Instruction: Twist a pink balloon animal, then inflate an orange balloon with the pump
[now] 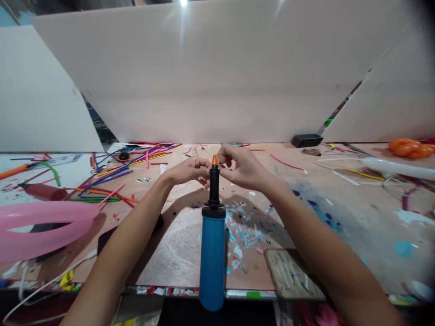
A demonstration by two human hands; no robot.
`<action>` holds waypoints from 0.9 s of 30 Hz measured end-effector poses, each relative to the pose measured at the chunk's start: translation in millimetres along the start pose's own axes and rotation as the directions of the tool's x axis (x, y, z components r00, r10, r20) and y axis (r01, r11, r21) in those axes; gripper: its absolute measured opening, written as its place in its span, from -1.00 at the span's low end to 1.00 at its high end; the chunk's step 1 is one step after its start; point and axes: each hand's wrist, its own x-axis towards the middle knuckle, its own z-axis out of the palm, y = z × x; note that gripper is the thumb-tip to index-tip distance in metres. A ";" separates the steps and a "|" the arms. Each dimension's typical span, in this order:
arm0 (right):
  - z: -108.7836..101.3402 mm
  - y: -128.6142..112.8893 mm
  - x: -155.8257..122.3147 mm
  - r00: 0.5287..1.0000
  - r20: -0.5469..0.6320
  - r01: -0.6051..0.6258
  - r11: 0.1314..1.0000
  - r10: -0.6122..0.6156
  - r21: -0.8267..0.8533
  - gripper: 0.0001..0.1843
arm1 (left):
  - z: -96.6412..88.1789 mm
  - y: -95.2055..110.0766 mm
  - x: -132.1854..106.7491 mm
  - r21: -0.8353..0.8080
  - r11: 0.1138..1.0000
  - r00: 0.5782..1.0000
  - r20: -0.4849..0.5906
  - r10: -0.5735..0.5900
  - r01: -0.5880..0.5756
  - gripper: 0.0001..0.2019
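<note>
A blue hand pump [212, 258] with a black upper shaft [214, 188] and a tapered orange nozzle [214, 160] stands upright at the middle front edge of the table. My left hand [190, 171] is just left of the nozzle, its fingers curled and pinched together. On the other side, my right hand [243, 166] has its fingers bent in a pinch close to the nozzle tip. Whatever either hand holds is too small or hidden to make out. Both forearms reach in from the lower corners, one on each side of the pump.
A pink inflated balloon [47, 208] and many thin uninflated balloons [112, 179] lie at left. A phone [292, 274] rests by the front right edge. Farther right are a white balloon [397, 168], an orange balloon shape [409, 148] and a black box [306, 140]. White panels [217, 77] stand behind.
</note>
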 end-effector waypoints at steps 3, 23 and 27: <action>-0.1 1.3 0.2 1.000 0.007 -0.004 1.000 0.004 0.003 -0.85 | 0.6 -0.2 0.7 0.017 1.000 1.000 -0.016 0.005 -0.005 -0.82; 2.8 9.0 0.9 0.998 0.034 -0.052 0.998 0.051 0.024 -0.86 | -0.4 2.2 -1.7 0.050 0.999 1.000 -0.003 0.012 -0.011 -0.76; 3.3 12.0 2.0 0.996 0.060 -0.060 0.998 0.059 0.007 -0.87 | -2.8 0.9 1.0 0.142 0.990 0.998 -0.064 0.002 0.007 -0.76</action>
